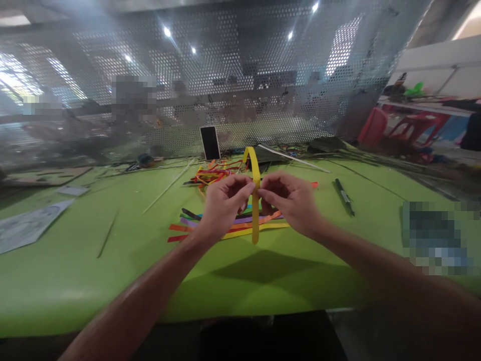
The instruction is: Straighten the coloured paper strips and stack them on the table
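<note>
My left hand (225, 200) and my right hand (289, 198) meet above the green table (112, 265), both pinching a yellow paper strip (256, 200). The strip loops up over the fingers and its free end hangs down between my hands toward the table. Under my hands lie several flat paper strips (229, 225) in orange, purple, red, yellow and black. A tangled bunch of coloured strips (212, 174) lies further back.
A phone (210, 142) stands against a perforated metal screen (240, 75) at the table's back. A dark pen (344, 196) lies to the right. Thin sticks (169, 185) and papers (26, 225) lie at the left. Red chairs (409, 125) stand far right.
</note>
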{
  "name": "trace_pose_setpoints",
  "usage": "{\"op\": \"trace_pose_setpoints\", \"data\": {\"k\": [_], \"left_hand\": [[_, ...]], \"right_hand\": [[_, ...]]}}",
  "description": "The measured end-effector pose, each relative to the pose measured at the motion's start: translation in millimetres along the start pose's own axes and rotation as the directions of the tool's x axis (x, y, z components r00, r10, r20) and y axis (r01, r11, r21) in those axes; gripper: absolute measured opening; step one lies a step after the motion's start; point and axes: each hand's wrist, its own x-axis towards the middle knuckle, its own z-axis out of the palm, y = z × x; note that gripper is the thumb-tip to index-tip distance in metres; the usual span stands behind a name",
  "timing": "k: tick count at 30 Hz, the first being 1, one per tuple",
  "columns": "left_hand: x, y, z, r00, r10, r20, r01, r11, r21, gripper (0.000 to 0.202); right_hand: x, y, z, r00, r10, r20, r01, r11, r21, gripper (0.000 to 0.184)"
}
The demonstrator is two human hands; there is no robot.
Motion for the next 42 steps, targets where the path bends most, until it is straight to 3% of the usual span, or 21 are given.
{"op": "trace_pose_setpoints", "data": {"k": [19, 32, 42], "left_hand": [[0.0, -1.7, -2.3, 1.000, 0.008, -0.006, -0.008, 0.998, -0.066, 0.013], [-1.3, -3.0, -1.0, 1.000, -0.019, -0.017, 0.018, 0.999, -0.044, 0.019], [-1.4, 0.2, 0.3, 0.999, -0.026, -0.023, 0.024, 0.998, -0.050, 0.017]], "right_hand": [[-2.7, 2.6, 2.2, 0.998, -0.037, -0.049, 0.040, 0.998, 0.056, 0.023], [-4.5, 1.3, 2.5, 0.995, -0.061, -0.085, 0.061, 0.998, 0.006, 0.020], [-0.9, 1.8, 0.4, 1.000, -0.003, -0.017, 0.004, 0.999, 0.032, 0.025]]}}
